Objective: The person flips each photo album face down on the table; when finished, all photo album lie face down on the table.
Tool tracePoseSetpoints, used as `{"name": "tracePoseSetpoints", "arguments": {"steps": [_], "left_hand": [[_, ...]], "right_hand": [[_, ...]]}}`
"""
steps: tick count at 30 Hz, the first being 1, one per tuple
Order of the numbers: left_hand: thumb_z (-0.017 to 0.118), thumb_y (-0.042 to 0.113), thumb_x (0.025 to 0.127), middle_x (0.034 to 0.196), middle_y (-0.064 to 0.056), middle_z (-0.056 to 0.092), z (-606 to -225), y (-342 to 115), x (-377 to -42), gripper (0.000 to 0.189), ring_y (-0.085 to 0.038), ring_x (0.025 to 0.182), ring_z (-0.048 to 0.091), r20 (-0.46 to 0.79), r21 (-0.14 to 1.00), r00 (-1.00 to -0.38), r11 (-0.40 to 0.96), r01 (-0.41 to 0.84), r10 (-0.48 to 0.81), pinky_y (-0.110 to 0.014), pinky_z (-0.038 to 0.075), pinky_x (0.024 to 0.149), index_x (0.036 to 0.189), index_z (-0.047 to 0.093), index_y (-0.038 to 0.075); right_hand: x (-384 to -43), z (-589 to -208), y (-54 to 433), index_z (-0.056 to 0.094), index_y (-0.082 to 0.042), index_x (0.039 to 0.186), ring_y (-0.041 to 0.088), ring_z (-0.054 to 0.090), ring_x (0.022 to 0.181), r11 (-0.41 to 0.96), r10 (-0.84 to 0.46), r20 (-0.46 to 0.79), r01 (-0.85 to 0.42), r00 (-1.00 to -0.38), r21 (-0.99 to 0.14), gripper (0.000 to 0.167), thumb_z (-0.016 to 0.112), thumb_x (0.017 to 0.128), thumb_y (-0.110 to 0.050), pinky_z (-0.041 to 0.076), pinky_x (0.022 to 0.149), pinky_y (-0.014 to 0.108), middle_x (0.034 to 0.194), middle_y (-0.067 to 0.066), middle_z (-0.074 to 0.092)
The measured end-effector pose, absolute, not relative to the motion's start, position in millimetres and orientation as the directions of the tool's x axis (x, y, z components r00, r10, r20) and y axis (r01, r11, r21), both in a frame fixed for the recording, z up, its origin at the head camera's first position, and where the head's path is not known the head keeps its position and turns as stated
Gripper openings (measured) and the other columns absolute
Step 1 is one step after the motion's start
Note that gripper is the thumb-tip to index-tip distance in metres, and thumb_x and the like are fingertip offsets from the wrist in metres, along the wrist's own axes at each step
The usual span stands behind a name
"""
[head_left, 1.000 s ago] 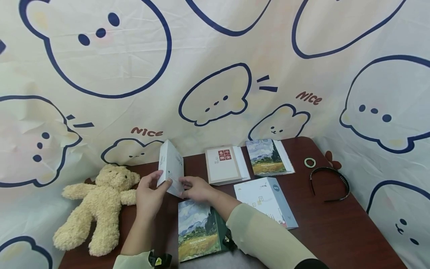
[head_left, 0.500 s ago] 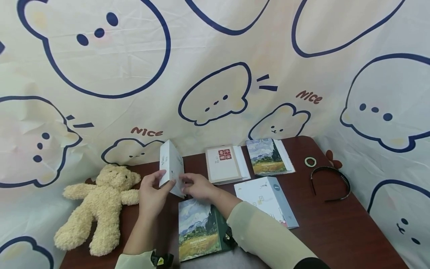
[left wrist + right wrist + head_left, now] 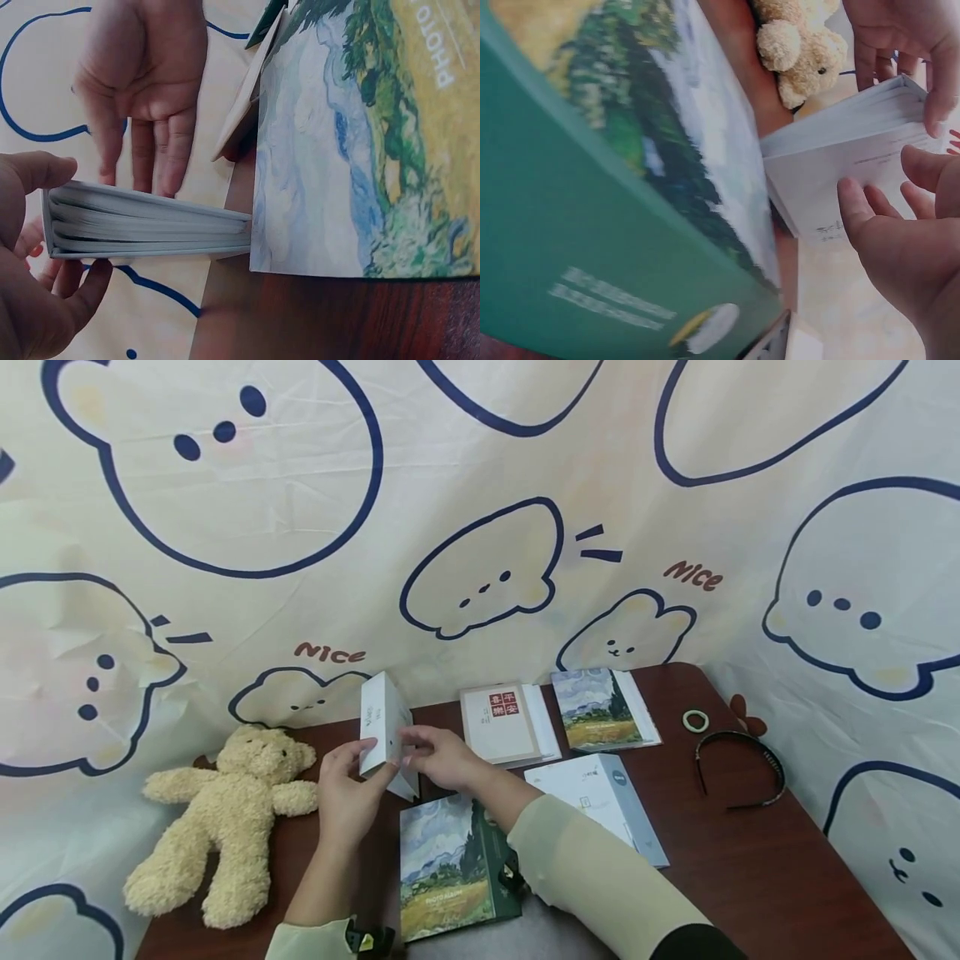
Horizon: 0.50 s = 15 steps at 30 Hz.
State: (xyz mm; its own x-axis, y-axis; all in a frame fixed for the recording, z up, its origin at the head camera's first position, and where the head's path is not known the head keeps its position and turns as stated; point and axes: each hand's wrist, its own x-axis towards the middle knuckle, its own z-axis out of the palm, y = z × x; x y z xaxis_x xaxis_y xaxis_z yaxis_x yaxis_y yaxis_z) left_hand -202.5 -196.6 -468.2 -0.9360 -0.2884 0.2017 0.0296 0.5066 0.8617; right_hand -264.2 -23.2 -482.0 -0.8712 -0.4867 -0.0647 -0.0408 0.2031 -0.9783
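Note:
A white album (image 3: 382, 722) stands upright near the back edge of the table, its page edges showing in the left wrist view. My left hand (image 3: 351, 789) pinches the album's near edge, thumb on one cover and fingers on the other. My right hand (image 3: 450, 762) is at the album's right cover, its extended fingers (image 3: 142, 154) touching it in the left wrist view. Just in front lies a photo album (image 3: 446, 868) with a painted landscape cover and green spine, under my right forearm.
A plush bear (image 3: 232, 827) lies left. Behind and right are a cream album (image 3: 495, 727), a smaller landscape album (image 3: 596, 714) and a pale blue-white album (image 3: 585, 797). Farther right are a green ring (image 3: 695, 721) and black headband (image 3: 780, 777). A printed cloth (image 3: 480, 460) hangs behind.
The white album has turned slightly and shifted a little right with my left hand. My right hand has slid upward along its cover. The other things stay in place.

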Motion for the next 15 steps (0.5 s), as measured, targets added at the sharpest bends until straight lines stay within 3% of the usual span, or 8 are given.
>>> {"name": "tracePoseSetpoints", "arguments": {"steps": [7,15], "left_hand": [[0.086,0.016,0.086,0.143,-0.018,0.047,-467,-192,-204,0.046,-0.038,0.123,0.054,0.198,0.863,-0.938,0.504,0.029,-0.285,-0.035,0.051,0.085,0.127,0.07,0.004],[0.085,0.015,0.086,0.149,-0.018,0.048,-466,-190,-203,0.046,-0.038,0.126,0.054,0.197,0.86,-0.939,0.51,0.027,-0.283,-0.041,0.054,0.086,0.128,0.07,0.004]], "right_hand": [[-271,-473,-22,0.055,-0.025,0.15,0.023,0.06,0.132,0.197,-0.49,-0.051,-0.053,-0.87,-0.979,0.049,0.066,0.103,-0.016,0.054,0.102,0.038,0.148,-0.001,0.058],[-271,-466,-24,0.056,-0.028,0.15,0.026,0.058,0.133,0.219,-0.477,-0.035,-0.08,-0.878,-0.973,0.049,0.064,0.104,-0.014,0.055,0.1,0.035,0.149,-0.002,0.057]]}}
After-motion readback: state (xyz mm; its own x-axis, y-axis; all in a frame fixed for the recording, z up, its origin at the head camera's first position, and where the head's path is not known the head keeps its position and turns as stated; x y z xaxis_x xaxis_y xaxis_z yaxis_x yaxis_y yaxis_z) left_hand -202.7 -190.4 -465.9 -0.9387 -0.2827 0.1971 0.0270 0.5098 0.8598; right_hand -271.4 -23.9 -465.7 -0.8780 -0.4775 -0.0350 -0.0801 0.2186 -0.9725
